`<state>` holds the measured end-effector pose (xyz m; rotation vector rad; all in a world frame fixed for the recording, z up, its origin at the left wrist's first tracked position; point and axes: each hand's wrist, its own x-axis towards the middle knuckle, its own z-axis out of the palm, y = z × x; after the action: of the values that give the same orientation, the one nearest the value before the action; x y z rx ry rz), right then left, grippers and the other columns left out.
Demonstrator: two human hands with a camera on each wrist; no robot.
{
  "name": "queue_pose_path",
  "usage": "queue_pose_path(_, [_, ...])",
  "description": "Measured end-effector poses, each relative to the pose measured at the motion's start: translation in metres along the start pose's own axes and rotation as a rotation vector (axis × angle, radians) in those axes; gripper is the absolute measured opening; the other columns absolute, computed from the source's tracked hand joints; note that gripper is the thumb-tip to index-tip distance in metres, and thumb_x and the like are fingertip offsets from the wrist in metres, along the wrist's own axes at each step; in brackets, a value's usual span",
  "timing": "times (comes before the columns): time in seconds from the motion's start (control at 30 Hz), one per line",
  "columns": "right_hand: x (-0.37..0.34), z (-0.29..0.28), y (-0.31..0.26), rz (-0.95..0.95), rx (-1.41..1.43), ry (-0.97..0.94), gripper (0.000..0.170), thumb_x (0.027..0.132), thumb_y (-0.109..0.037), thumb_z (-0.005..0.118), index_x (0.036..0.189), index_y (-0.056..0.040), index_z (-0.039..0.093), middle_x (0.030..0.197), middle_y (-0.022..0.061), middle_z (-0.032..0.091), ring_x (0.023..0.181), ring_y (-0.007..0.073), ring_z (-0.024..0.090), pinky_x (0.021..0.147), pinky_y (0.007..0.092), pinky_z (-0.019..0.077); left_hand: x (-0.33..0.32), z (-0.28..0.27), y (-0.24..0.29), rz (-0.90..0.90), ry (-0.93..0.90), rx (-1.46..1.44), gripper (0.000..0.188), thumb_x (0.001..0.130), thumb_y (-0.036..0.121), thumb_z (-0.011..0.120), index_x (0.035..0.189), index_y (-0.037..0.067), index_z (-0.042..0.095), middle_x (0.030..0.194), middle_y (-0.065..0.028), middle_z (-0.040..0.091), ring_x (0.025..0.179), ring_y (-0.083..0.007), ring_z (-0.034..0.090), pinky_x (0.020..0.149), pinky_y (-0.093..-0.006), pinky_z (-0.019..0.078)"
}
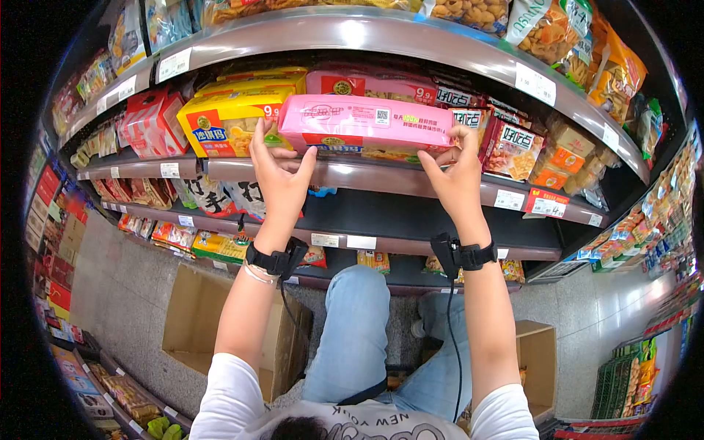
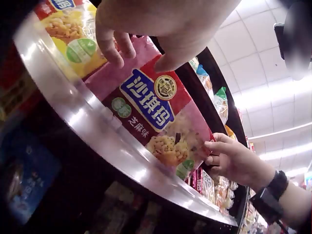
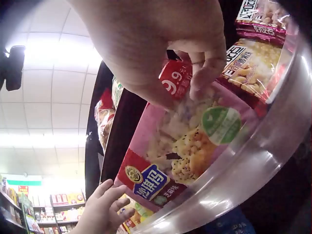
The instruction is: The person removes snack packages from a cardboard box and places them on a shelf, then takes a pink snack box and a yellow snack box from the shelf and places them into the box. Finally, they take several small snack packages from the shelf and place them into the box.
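**Pink pkg btwn both hands, upper ctr of frame**

Nearest, btm ctr: jeans point(image 1: 348, 323) of the person, w/ an open cardboard carton point(image 1: 192, 297) lower L and another carton point(image 1: 541, 363) lower R on the floor. Black wristbands w/ cables on both forearms, abt mid-frame.

Beyond those, the hands. L hand point(image 1: 282, 176), just L of ctr: grip is on the pink pkg point(image 1: 367, 121) at its L end, thumb toward the front face. R hand point(image 1: 456, 172), R of ctr: grip is on the R end of the same pkg, fingers curled round the corner. Pkg lies lengthwise in upper ctr, QR-code side up, front w/ red panel + blue logo facing the person, at the shelf lip point(image 1: 381, 174); can't tell if its wt is on the shelf.

Just L of pkg: yellow pkgs point(image 1: 233, 110); further L, red pkgs point(image 1: 154, 121). R of it: red-and-white snack packs point(image 1: 513, 150). Right behind: a 2nd pink pkg point(image 1: 392, 86), partly hidden. Farthest, top edge: upper shelf point(image 1: 293, 40) w/ bagged nuts point(image 1: 469, 10).
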<state>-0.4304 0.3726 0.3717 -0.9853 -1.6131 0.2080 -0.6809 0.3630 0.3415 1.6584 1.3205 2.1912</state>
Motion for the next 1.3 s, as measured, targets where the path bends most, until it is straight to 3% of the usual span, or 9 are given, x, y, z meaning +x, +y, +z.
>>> queue_pose_path(0.13, [0.0, 0.001, 0.006, 0.05, 0.13, 0.029, 0.066, 0.07, -0.002, 0.073, 0.127, -0.0026, 0.04, 0.1, 0.0116, 0.059, 0.06, 0.012, 0.058, 0.061, 0.0268, 0.0479, 0.003, -0.003, -0.019, -0.053, -0.117, 0.072, 0.065, 0.071, 0.007, 0.076, 0.126, -0.002, 0.044, 0.111, -0.0104, 0.049, 0.073, -0.0116, 0.057, 0.057, -0.0221, 0.0489])
queue_pose_path(0.33, [-0.002, 0.005, 0.016, 0.036, 0.176, 0.032, 0.059, 0.073, 0.002, 0.072, 0.125, -0.0004, 0.044, 0.099, 0.01, 0.064, 0.064, 0.0067, 0.055, 0.06, 0.021, 0.046, 0.002, -0.002, -0.013, -0.084, -0.06, -0.019, 0.054, 0.072, 0.007, 0.076, 0.119, -0.001, 0.052, 0.103, -0.008, 0.054, 0.073, -0.0093, 0.057, 0.055, -0.0205, 0.0468])
queue_pose_path(0.53, [-0.002, -0.014, -0.011, 0.024, 0.309, 0.118, 0.052, 0.074, 0.0, 0.072, 0.119, -0.0003, 0.047, 0.1, 0.0079, 0.064, 0.07, 0.0058, 0.055, 0.064, 0.0182, 0.0447, 0.007, -0.017, 0.02, 0.063, -0.022, 0.136, 0.049, 0.074, 0.01, 0.075, 0.116, 0.001, 0.053, 0.104, -0.0074, 0.055, 0.088, -0.0156, 0.055, 0.076, -0.0296, 0.0474])
queue_pose_path(0.63, [-0.009, -0.034, -0.028, -0.102, 0.207, 0.164, 0.05, 0.072, -0.002, 0.075, 0.115, 0.0002, 0.051, 0.106, 0.0095, 0.062, 0.092, 0.0114, 0.058, 0.078, 0.0234, 0.0476, 0.006, -0.033, 0.039, 0.189, -0.009, 0.172, 0.046, 0.074, 0.012, 0.075, 0.114, 0.001, 0.054, 0.109, -0.0072, 0.055, 0.096, -0.0186, 0.054, 0.09, -0.0325, 0.0421])
queue_pose_path(0.67, [-0.016, -0.04, -0.033, -0.063, 0.219, 0.142, 0.049, 0.072, -0.003, 0.075, 0.115, 0.0003, 0.052, 0.109, 0.0094, 0.06, 0.101, 0.0147, 0.057, 0.087, 0.0268, 0.0456, 0.002, -0.035, 0.035, 0.117, -0.066, -0.063, 0.049, 0.076, 0.011, 0.072, 0.119, 0.002, 0.05, 0.116, -0.008, 0.054, 0.106, -0.0179, 0.052, 0.095, -0.0318, 0.0393])
queue_pose_path(0.77, [-0.049, -0.046, -0.033, 0.123, 0.493, 0.087, 0.05, 0.074, -0.003, 0.074, 0.118, 0.001, 0.05, 0.11, 0.0089, 0.059, 0.101, 0.0162, 0.057, 0.092, 0.0299, 0.0434, -0.028, -0.046, 0.045, -0.201, -0.197, -0.479, 0.054, 0.08, 0.011, 0.068, 0.126, 0.003, 0.042, 0.121, -0.0094, 0.052, 0.113, -0.0178, 0.049, 0.098, -0.0324, 0.0372])
queue_pose_path(0.9, [-0.107, -0.044, -0.006, 0.333, 0.627, -0.007, 0.047, 0.08, -0.005, 0.069, 0.122, 0.0009, 0.047, 0.115, 0.0086, 0.055, 0.105, 0.0145, 0.054, 0.092, 0.0287, 0.0439, -0.08, -0.059, 0.041, -0.349, -0.333, -0.374, 0.054, 0.084, 0.014, 0.065, 0.13, 0.003, 0.039, 0.125, -0.0093, 0.048, 0.116, -0.0167, 0.046, 0.1, -0.0328, 0.0358])
queue_pose_path(1.1, [-0.19, -0.057, 0.002, 0.737, 0.731, -0.134, 0.049, 0.085, -0.004, 0.063, 0.129, 0.0014, 0.042, 0.118, 0.01, 0.054, 0.107, 0.0167, 0.055, 0.091, 0.0291, 0.0459, -0.156, -0.077, 0.024, -0.972, -0.283, -0.534, 0.047, 0.086, 0.009, 0.061, 0.128, 0.003, 0.042, 0.12, -0.0089, 0.053, 0.109, -0.0146, 0.052, 0.093, -0.0302, 0.0434])
queue_pose_path(1.3, [-0.22, -0.063, 0.009, 0.84, 0.725, -0.141, 0.05, 0.083, -0.002, 0.063, 0.128, 0.0016, 0.042, 0.119, 0.0105, 0.051, 0.106, 0.0168, 0.055, 0.09, 0.0295, 0.0466, -0.181, -0.081, 0.018, -1.063, -0.293, -0.52, 0.048, 0.087, 0.009, 0.061, 0.13, 0.004, 0.04, 0.118, -0.0101, 0.056, 0.105, -0.0161, 0.056, 0.089, -0.0305, 0.0467])
